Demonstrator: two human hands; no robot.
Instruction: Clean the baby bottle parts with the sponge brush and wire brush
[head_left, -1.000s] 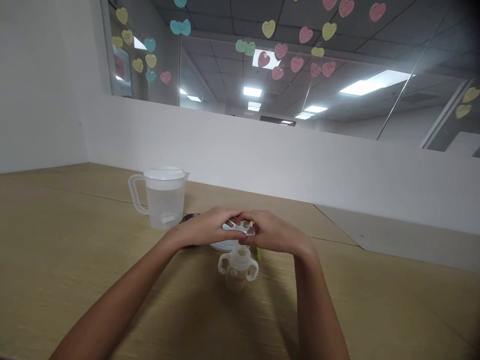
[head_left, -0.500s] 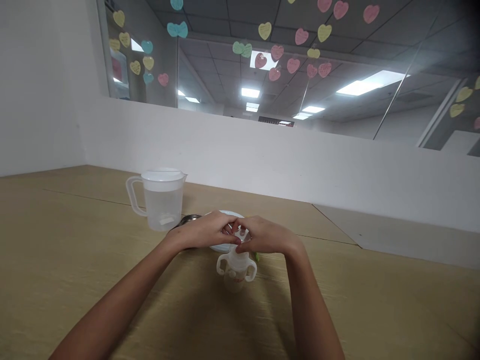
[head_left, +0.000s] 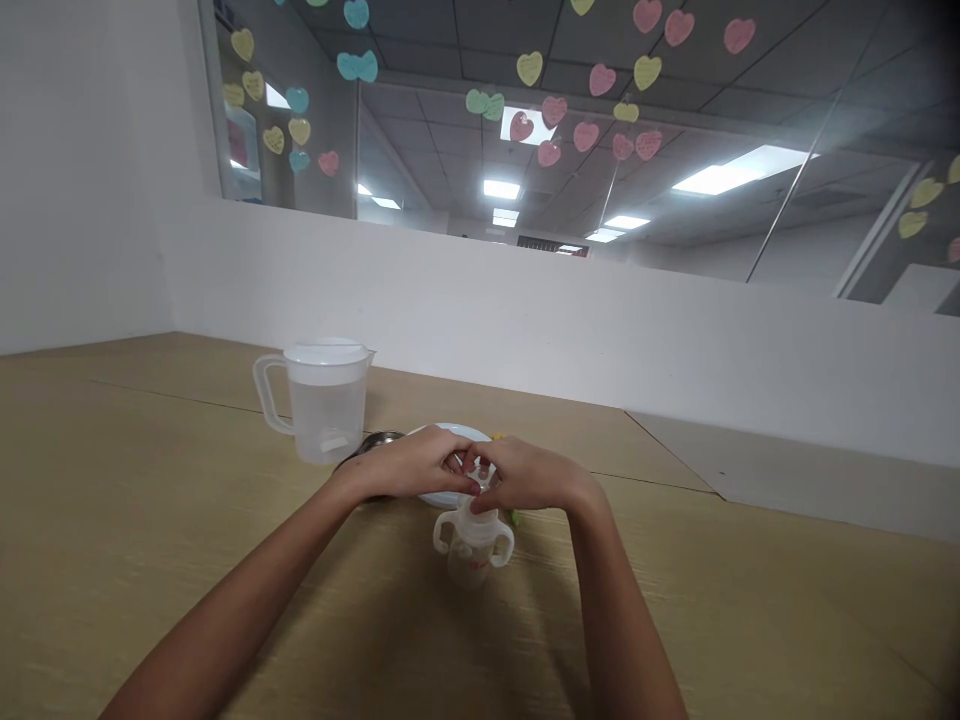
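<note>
A person's left hand [head_left: 420, 462] and right hand [head_left: 531, 474] gripped a clear plastic top [head_left: 486, 478]; just below them stood a translucent two-handled bottle [head_left: 469, 562].

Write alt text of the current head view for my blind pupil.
The left hand and right hand meet around a clear piece at the top of a two-handled bottle; a lidded pitcher stands left, a pale dish behind.

The head camera looks forward (and down).

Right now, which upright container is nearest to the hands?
The small two-handled bottle, just below the left hand and right hand; the one-handled pitcher stands farther left.
</note>
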